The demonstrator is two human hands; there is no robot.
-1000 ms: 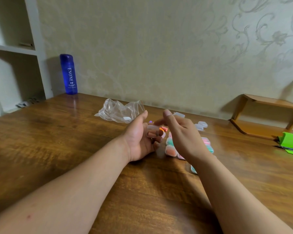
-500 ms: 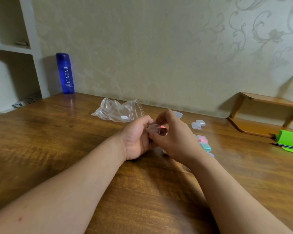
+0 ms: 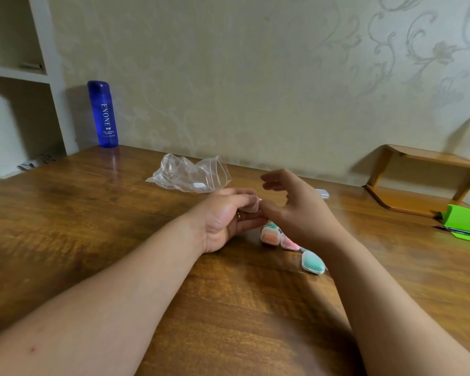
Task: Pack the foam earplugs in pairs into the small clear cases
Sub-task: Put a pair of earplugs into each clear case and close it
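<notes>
My left hand (image 3: pixel 225 218) pinches a small clear case (image 3: pixel 251 207) between thumb and fingers above the wooden table (image 3: pixel 92 218); a speck of orange-red shows at the case's edge. My right hand (image 3: pixel 296 210) hovers just right of it, thumb near the case, fingers spread and lifted, holding nothing. Below my right hand lie filled cases: an orange one (image 3: pixel 269 236), a pink one (image 3: pixel 289 243) and a teal one (image 3: pixel 313 262). An empty clear case (image 3: pixel 323 193) lies behind my right hand, partly hidden.
A crumpled clear zip bag (image 3: pixel 190 173) lies behind my hands. A blue bottle (image 3: pixel 103 114) stands at the back left by a white shelf unit (image 3: pixel 19 74). At the right are a small wooden shelf (image 3: pixel 418 183), a green holder (image 3: pixel 464 221) and a pen (image 3: pixel 456 230).
My right hand, which was pressed against the case in my left hand, has let go and opened, fingers lifting up and to the right. The left hand keeps the case.
</notes>
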